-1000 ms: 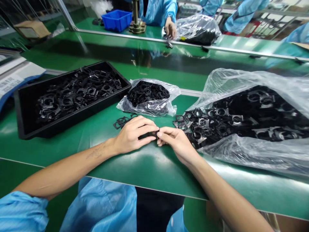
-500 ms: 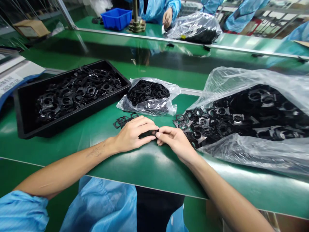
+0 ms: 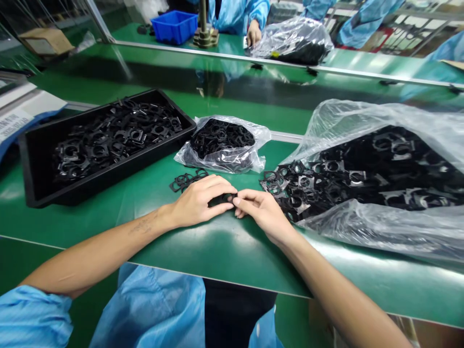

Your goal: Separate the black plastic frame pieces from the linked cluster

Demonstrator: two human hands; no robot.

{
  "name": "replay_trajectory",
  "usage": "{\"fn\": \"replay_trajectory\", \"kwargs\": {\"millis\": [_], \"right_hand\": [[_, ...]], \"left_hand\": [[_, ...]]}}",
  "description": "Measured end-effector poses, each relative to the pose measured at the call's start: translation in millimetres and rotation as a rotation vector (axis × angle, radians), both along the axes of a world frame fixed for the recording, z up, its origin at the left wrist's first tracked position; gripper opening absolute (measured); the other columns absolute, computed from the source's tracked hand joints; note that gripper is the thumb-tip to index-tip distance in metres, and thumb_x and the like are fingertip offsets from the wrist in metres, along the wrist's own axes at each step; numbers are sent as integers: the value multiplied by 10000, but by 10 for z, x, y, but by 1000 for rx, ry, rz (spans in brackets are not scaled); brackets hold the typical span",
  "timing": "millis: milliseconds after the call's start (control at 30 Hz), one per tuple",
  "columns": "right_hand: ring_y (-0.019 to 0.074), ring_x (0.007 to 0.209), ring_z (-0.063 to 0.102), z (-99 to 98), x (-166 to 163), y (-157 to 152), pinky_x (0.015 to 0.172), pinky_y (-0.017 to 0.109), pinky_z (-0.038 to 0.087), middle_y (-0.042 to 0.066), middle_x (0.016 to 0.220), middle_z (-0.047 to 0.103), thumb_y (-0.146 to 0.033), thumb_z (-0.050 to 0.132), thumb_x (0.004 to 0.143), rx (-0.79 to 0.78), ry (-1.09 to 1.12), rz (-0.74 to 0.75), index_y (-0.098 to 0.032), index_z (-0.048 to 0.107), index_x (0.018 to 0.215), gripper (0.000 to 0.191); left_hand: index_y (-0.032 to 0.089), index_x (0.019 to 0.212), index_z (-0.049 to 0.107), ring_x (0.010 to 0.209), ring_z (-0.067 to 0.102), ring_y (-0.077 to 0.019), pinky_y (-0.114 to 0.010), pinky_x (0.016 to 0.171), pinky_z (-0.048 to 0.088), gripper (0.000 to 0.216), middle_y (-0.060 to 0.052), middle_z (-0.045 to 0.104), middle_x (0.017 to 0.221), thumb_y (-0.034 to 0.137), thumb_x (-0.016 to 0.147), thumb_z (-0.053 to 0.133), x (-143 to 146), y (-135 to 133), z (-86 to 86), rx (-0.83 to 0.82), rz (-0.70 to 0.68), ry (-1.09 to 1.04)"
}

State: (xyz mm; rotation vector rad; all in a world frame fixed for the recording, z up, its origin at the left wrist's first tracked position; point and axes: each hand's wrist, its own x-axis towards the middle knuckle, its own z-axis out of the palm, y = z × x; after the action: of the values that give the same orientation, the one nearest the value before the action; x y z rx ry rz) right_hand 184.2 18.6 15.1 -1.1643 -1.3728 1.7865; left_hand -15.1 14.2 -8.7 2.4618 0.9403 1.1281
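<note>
My left hand [image 3: 201, 200] and my right hand [image 3: 261, 210] meet fingertip to fingertip over the green table [image 3: 224, 246]. Both pinch a small black plastic part [image 3: 226, 198] between them, mostly hidden by the fingers. Just behind my left hand lie a few loose black rings [image 3: 184, 180]. To the right of my right hand, black square frame parts spill from a large clear bag [image 3: 380, 164]. A smaller clear bag of black rings [image 3: 223, 142] lies behind my hands.
A black tray [image 3: 39, 193] with several black frame parts stands at the left. Across a shiny belt [image 3: 253, 92], a co-worker's hand [image 3: 253, 35] rests by another bag [image 3: 293, 41], near a blue bin [image 3: 174, 26]. White paper [image 3: 21, 108] lies far left.
My hands stay together on the small part, with only slight finger shifts. The co-worker's hand across the belt has lifted and come back down by the far bag.
</note>
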Motion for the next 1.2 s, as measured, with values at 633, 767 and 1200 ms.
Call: {"fn": "replay_trajectory", "kwargs": {"millis": [633,767,1200], "right_hand": [[110,574,551,-25,-7,5,628,259,474,-10,585,618,-559,805,713,26,-27,10,-165,684,676,414],[113,572,551,-26,-11,9,629,263,478,-10,585,617,-562,795,721,37,-35,17,-168,676,668,415],[108,574,550,-5,-5,-2,625,258,468,-17,583,615,-539,826,690,0,9,-8,-168,677,676,400]], "left_hand": [[163,1104,617,912,647,-187,-316,829,543,189,-80,677,1000,275,952,601,-6,-8,31,-157,-12,62],[170,1104,614,907,646,-185,-311,827,540,187,-72,672,994,276,951,597,-5,-10,39,-173,-14,64],[160,1072,627,929,662,-195,-329,860,547,183,-87,693,991,271,928,650,9,-5,8,-44,-4,-16]]}}
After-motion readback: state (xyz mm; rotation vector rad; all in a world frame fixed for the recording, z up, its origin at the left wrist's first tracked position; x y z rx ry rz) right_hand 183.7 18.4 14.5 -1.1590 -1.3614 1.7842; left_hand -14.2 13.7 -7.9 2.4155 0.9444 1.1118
